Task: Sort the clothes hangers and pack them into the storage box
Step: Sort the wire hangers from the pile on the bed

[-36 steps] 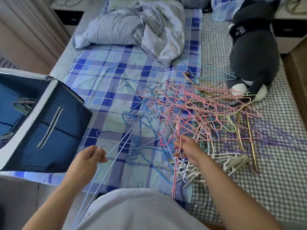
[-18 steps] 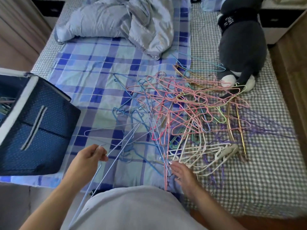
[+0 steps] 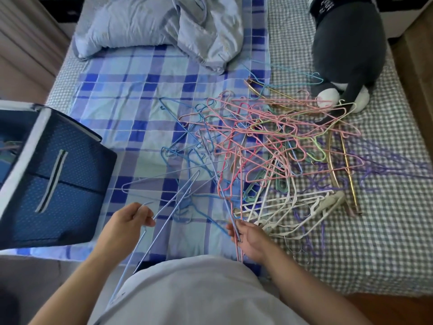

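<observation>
While the left hand [image 3: 127, 221] pinches pale blue hangers [image 3: 164, 214] already sorted, right-hand fingers [image 3: 234, 231] grip a blue wire, drawing it from the pile [image 3: 269, 146] at two o'clock.

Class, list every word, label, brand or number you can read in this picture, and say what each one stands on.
White lettering on the dark band of the plush toy: there, but too small and blurred to read.
Storage box: no text visible.
Hangers and bedding: no text visible.

Plaid-sheeted bed [image 3: 131, 95] (rumpled), wooden floor [image 3: 417, 90], perhaps daylight.
</observation>
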A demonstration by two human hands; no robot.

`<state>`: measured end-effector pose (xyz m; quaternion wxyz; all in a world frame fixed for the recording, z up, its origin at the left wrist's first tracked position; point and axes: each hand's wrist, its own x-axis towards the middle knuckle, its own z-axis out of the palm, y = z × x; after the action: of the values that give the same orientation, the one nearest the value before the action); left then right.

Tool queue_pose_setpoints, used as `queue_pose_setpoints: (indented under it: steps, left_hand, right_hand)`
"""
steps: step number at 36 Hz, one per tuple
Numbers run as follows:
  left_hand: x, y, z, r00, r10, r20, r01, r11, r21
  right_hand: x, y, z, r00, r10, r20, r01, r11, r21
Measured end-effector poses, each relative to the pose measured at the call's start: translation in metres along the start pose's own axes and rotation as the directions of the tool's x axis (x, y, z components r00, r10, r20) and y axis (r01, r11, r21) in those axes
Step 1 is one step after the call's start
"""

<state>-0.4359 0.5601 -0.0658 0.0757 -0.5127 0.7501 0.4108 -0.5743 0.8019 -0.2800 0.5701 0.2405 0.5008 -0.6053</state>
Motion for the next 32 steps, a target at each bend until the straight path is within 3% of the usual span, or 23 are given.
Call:
queue_pose_setpoints:
  steps: [7,12,17,19,23,29,32]
  left_hand:
    - [-0.006,-0.003,-0.001,0.999,-0.028,0.021,0.028,1.000,0.014]
    - [-0.007,0.001,0.001,1.000,-0.018,0.012,0.018,1.000,-0.005]
    - [-0.005,0.004,0.005,1.000,-0.011,0.010,0.010,1.000,0.020]
    - [-0.003,0.003,0.006,1.000,-0.007,0.018,0.006,1.000,0.019]
    - [0.000,0.003,0.012,1.000,-0.005,0.024,0.003,0.999,0.046]
    - [0.007,0.008,0.025,1.000,0.011,-0.022,-0.008,0.994,0.105]
    - [0.017,0.008,0.031,0.999,-0.005,0.040,0.000,0.990,0.140]
  right_hand:
    - [0.007,0.002,0.000,0.998,0.054,0.018,-0.057,0.986,0.156]
    - [0.004,0.000,0.006,0.992,0.057,0.114,-0.078,0.979,0.187]
    - [0.011,0.003,0.001,0.998,0.032,0.056,-0.043,0.977,0.208]
    - [0.012,0.005,0.006,1.000,-0.015,0.023,0.012,0.993,0.117]
    - [0.013,0.011,0.024,0.987,-0.156,-0.020,0.147,0.960,-0.238]
    - [0.005,0.009,0.038,0.960,-0.269,-0.076,0.207,0.868,-0.452]
    - [-0.006,-0.002,0.043,0.948,-0.314,-0.055,0.244,0.824,-0.511]
